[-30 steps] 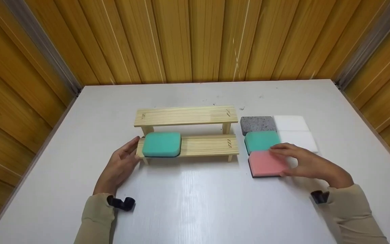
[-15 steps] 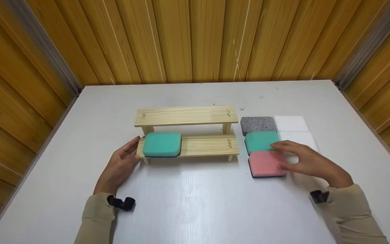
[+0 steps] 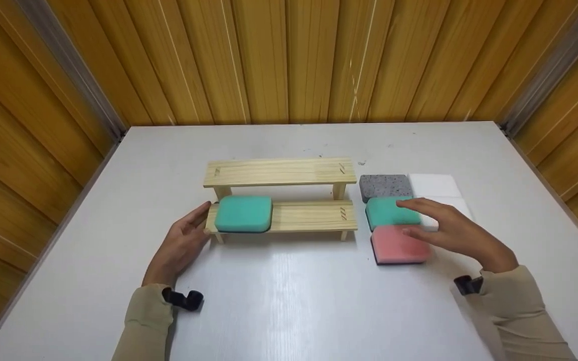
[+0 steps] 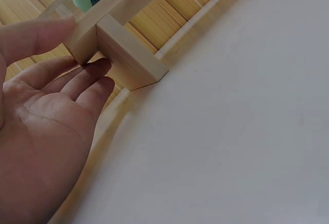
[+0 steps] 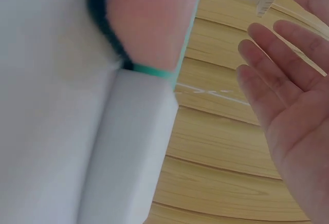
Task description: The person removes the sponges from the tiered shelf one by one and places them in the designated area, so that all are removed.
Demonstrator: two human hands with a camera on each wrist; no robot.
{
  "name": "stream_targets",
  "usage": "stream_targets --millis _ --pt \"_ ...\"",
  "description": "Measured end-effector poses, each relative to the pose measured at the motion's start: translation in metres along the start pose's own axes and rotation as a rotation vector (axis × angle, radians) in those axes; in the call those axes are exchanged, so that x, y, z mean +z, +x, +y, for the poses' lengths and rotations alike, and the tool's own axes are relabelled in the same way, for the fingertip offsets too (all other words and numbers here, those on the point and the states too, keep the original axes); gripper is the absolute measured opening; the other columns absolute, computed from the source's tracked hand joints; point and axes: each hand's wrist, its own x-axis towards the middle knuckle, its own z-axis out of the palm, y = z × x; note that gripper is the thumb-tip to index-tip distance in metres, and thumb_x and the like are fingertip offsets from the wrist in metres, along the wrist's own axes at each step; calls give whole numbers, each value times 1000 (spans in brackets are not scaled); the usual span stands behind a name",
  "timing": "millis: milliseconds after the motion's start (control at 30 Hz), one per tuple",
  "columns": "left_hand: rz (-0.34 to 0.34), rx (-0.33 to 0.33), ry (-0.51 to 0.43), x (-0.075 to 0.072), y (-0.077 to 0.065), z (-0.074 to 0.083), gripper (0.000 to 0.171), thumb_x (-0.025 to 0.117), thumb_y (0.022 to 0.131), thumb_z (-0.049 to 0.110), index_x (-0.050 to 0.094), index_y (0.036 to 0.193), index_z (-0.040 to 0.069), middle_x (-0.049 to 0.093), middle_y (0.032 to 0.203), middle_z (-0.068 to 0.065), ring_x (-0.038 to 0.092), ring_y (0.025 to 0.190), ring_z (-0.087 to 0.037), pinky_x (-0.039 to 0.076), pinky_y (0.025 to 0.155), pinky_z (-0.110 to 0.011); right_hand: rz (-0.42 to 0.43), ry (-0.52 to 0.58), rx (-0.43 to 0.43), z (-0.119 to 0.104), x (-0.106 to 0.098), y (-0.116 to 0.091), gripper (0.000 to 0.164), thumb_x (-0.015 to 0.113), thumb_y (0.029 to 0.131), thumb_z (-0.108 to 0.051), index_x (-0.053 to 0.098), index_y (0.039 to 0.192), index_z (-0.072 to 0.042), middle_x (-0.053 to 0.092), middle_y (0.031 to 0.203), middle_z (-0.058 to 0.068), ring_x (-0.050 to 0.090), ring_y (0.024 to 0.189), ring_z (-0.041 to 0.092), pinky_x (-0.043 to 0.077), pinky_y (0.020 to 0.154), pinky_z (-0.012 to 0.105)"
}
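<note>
A small two-tier wooden stand (image 3: 314, 215) is on the table, and a green sponge (image 3: 244, 214) lies at the left end of its lower step. My left hand (image 3: 183, 243) holds that end, thumb at the front edge and fingers behind; the left wrist view shows the fingertips against the wood beside a leg (image 4: 128, 54). To the right, a pink sponge (image 3: 397, 245) lies in front of a second green sponge (image 3: 389, 213). Over these two hovers my right hand (image 3: 454, 228), fingers spread and holding nothing; the right wrist view shows its bare palm (image 5: 303, 136).
A grey speckled block (image 3: 385, 187) lies behind the second green sponge. White sponge blocks (image 3: 434, 185) sit to its right, partly hidden by the right hand. Wood-patterned panels (image 3: 289, 60) stand behind and beside the white table (image 3: 289, 301).
My right hand has let go of the pink sponge and lifted slightly, its fingers now over the second green sponge. The left hand keeps its place; the whole view has shifted slightly.
</note>
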Motion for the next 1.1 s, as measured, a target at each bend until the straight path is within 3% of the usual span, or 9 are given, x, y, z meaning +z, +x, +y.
stream_targets --millis 100,167,333,533,800,1100 --pt "-5 10 0 0 0 0 71 57 95 7 16 153 5 19 160 -8 19 148 -21 37 110 -19 -7 22 -5 -6 -2 7 54 70 88 -23 53 137 -8 56 136 12 49 127 38 47 101 54" --pt "-24 21 -37 1 0 0 71 55 95 3 14 153 4 17 161 -10 17 149 -23 37 111 -20 -11 49 -1 -9 -3 11 55 70 88 -23 51 138 -10 54 138 12 47 129 40 44 100 61" --pt "-62 40 -113 1 0 1 73 53 94 -5 11 153 1 13 161 -13 14 149 -25 37 111 -22 2 44 -39 -15 -3 20 57 72 86 -22 51 139 -12 55 138 10 48 129 35 45 101 57" --pt "-55 34 -86 0 -1 1 72 52 94 -3 11 153 1 12 162 -12 14 149 -25 37 111 -21 3 36 -87 -24 -1 33 58 74 84 -21 53 138 -11 56 137 5 51 128 26 47 102 47" --pt "-53 27 -63 0 0 1 72 54 95 1 11 154 3 13 162 -10 15 149 -24 37 111 -20 21 51 -164 -39 3 52 57 75 82 -12 54 135 -5 59 134 10 53 125 31 48 100 53" --pt "-50 32 -87 0 -1 2 70 52 95 -1 13 153 2 14 161 -11 16 149 -24 38 110 -21 -11 106 -226 -60 9 75 60 75 83 -16 52 138 -8 56 138 10 50 130 29 44 106 50"
